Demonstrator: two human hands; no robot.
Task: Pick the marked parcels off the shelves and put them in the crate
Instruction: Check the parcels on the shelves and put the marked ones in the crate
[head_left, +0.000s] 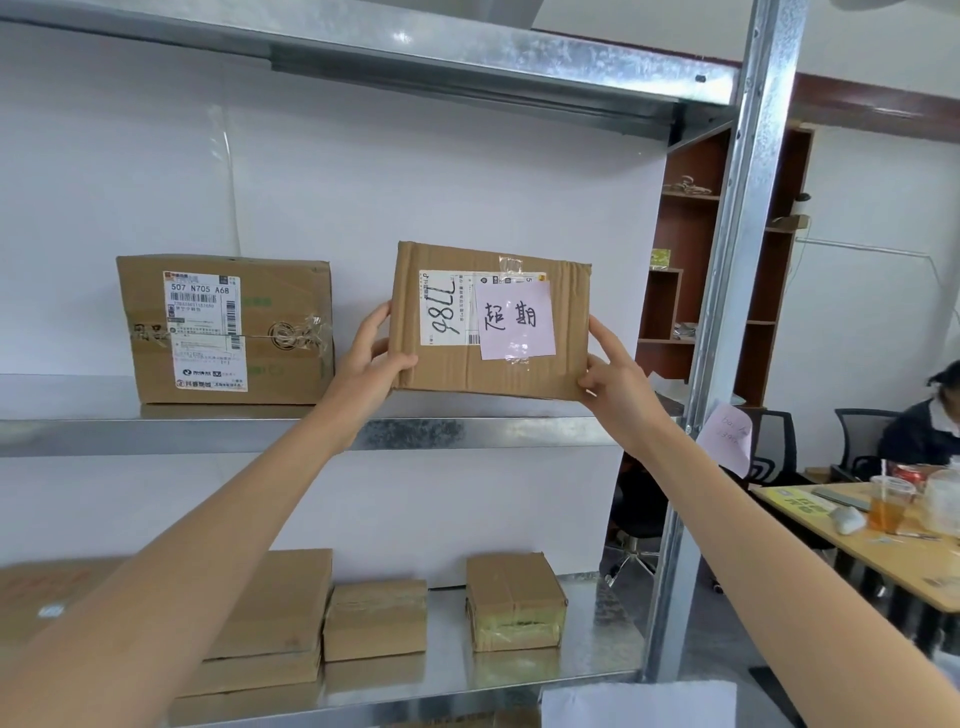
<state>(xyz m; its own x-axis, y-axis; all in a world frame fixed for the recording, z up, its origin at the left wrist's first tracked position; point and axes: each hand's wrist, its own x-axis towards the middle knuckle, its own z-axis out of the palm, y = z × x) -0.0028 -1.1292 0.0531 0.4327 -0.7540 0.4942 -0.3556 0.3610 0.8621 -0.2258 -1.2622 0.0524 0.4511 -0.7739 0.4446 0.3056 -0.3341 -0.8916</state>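
Centrally, a brown cardboard parcel (452, 358) sits at the middle of the frame, just above the metal middle shelf (467, 434); whether its underside touches the shelf cannot be told. A pink handwritten note (514, 322) is taped to its front, beside a white shipping label. The left hand (382, 353) grips the parcel's lower left edge, thumb across the front face and fingers curled along the side. The right hand (610, 374) grips the lower right corner the same way. At left of the frame, a larger labelled box (226, 330) stands on the same shelf, apart from the parcel. Several small boxes (514, 603) lie on the lower shelf at the bottom of the frame
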